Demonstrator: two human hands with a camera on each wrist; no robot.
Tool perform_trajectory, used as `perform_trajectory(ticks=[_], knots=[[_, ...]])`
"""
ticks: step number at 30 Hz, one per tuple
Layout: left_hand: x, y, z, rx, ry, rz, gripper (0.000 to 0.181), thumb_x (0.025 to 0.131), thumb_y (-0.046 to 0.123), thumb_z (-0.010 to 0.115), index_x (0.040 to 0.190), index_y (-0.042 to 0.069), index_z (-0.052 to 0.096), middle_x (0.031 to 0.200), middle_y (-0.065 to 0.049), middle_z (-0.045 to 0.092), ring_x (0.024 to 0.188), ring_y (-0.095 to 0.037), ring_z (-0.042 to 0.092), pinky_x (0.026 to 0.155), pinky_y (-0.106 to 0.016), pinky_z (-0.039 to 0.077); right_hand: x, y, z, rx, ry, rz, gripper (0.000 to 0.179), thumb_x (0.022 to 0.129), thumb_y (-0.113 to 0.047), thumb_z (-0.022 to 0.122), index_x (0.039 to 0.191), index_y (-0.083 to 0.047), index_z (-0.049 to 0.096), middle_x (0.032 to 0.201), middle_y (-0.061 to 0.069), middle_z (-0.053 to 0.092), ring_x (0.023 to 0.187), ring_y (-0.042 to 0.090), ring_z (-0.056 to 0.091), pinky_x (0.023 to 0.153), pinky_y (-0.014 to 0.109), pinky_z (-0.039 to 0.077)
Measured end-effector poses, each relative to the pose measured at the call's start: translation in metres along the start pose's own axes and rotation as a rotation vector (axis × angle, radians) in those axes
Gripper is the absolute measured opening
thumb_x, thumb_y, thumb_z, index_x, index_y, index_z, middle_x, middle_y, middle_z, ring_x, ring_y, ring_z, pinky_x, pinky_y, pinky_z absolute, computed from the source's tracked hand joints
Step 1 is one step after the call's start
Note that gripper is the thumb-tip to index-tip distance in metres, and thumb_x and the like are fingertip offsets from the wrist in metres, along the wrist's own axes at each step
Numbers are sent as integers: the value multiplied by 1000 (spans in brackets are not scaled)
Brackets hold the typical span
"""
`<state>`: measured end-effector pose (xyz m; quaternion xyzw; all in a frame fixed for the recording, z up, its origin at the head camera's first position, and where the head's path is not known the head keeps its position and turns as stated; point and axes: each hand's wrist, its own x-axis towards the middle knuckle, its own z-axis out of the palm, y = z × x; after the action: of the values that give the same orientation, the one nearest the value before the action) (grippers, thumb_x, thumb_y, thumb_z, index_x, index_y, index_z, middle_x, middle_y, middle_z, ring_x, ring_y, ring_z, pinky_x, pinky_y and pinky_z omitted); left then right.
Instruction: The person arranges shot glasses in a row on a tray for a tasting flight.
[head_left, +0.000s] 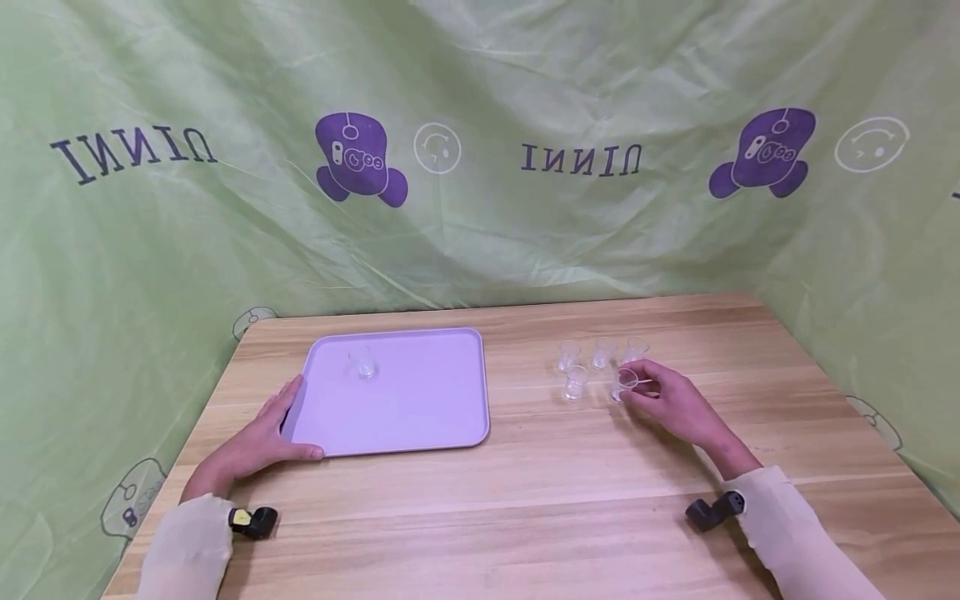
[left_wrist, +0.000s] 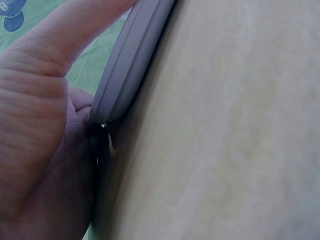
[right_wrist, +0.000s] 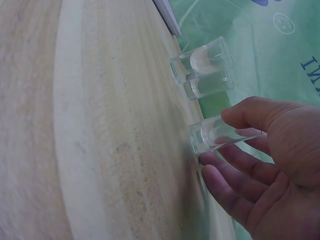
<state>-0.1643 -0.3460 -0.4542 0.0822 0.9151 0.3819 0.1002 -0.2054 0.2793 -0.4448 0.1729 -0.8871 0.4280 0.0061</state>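
My right hand (head_left: 671, 402) pinches a small clear shot glass (head_left: 621, 387) near its rim, with the thumb on one side and fingers on the other. In the right wrist view the glass (right_wrist: 204, 137) stands upright, its base at or very near the table. Several like it are grouped around, among them a front-left glass (head_left: 575, 383) and a back-left one (head_left: 568, 357). At the near left corner of a lilac tray (head_left: 420, 417) rests my left hand (head_left: 258, 437), fingers along the left side and thumb at the front rim. One glass (head_left: 364, 363) stands on the tray.
The wooden table (head_left: 510, 517) reaches back to a green printed curtain (head_left: 480, 242), which also hangs along both sides. The tray lies left of the grouped glasses, with bare wood between them.
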Motion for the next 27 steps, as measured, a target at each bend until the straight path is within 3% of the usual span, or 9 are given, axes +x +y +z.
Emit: perform_trajectory(ticks=[4,10,27], knots=[[0,0,0,1,0,-1,131,77,33,90,165,5,-3,166,-33,-3,147,-59,-10,111,-77,2,0,0,-1,1,-2,8,34,95,-3,73,126,4,62,119,21,69,105,37,70,87,25,56],[0,1,0,3,-3,-5,131,78,34,90,165,5,-4,166,-32,-4,147,-58,-11,111,-77,2,-2,-2,-2,-21,18,11,35,95,-4,74,127,4,63,118,20,69,104,37,70,88,30,57],[1,-2,0,-1,-3,-4,131,77,33,90,165,6,-4,166,-32,-4,148,-58,-11,111,-78,2,-4,-20,-11,32,47,-4,38,95,-8,75,128,3,62,122,22,67,103,37,70,81,22,57]])
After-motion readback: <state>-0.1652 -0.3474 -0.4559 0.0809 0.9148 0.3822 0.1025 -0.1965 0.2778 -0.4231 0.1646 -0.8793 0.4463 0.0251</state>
